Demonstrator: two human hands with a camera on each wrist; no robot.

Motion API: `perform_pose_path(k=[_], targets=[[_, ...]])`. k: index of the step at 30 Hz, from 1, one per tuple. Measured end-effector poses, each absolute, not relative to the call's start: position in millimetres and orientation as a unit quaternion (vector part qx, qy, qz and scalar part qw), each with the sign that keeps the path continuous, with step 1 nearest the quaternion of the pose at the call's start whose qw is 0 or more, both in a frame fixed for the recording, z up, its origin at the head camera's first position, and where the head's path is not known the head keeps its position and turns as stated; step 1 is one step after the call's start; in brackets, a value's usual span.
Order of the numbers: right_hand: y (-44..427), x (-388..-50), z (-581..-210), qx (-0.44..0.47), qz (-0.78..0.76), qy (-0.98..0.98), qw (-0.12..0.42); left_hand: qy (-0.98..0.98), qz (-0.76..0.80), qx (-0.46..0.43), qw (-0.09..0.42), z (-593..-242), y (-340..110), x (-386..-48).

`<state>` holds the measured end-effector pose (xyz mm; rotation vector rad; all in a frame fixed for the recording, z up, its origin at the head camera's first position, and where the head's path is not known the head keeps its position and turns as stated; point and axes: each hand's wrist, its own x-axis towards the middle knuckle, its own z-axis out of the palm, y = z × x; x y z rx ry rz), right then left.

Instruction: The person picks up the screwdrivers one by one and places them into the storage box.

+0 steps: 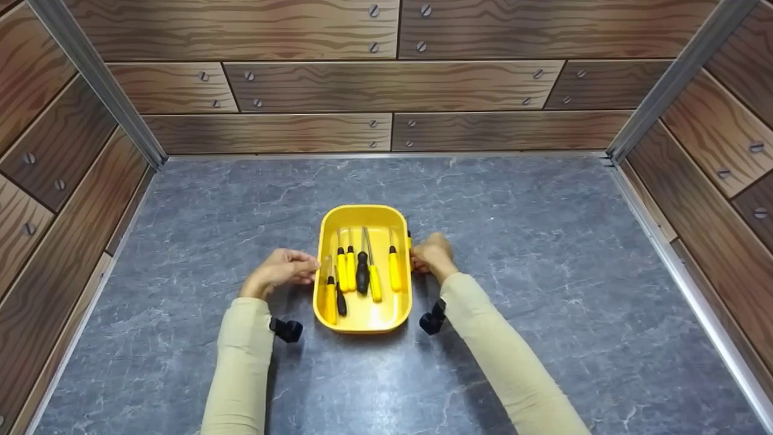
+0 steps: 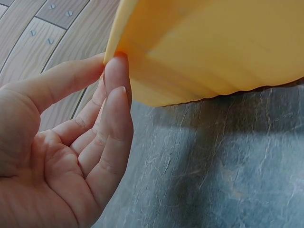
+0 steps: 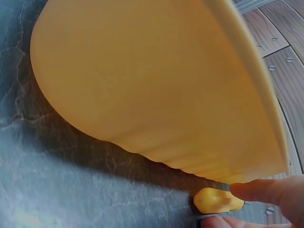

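Observation:
A deep yellow plastic bin [image 1: 362, 328] with rounded corners stands on the grey surface. Inside lie several slim screwdrivers, most with yellow handles [image 1: 394, 275] and black collars, two with black handles [image 1: 362, 275]. My left hand [image 1: 281, 270] pinches the bin's left rim between thumb and index finger; the other fingers curl loosely below. At the right wall, my right hand [image 1: 436, 254] has curled fingers around a yellow handle [image 3: 216, 200], probably a screwdriver's. Thumb and fingertip pinch this handle beside the bin's base; its far part is hidden.
The grey marbled tabletop [image 1: 543, 241] spreads around the bin. Wood-patterned panels [image 1: 386, 87] enclose it at the back and both sides, with metal rails [image 1: 682, 296] along the edges. A black wrist camera [image 1: 287, 330] hangs by each sleeve.

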<state>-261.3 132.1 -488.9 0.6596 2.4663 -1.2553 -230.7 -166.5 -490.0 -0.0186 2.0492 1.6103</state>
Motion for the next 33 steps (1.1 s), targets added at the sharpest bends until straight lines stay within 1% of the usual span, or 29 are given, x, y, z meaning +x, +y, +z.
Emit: perform_pose_path(k=[7,12,19,33], targets=[[131.4,-261.4,-489.3,0.219,-0.38,0.89,0.124,0.762,0.592,-0.009,0.262,-489.0,-166.4,-230.6],[131.7,-261.6,-489.2,0.226,-0.38,0.888,0.126,0.761,0.593,-0.015,0.262,-488.7,-165.5,-230.6],[131.8,-258.1,-488.8,0.222,-0.341,0.907,0.106,0.764,0.59,-0.008,0.261,-488.8,-165.4,-230.5],[138.2,-260.8,-494.4,0.246,-0.467,0.836,0.152,0.755,0.601,-0.007,0.263,-489.3,-166.2,-230.0]])
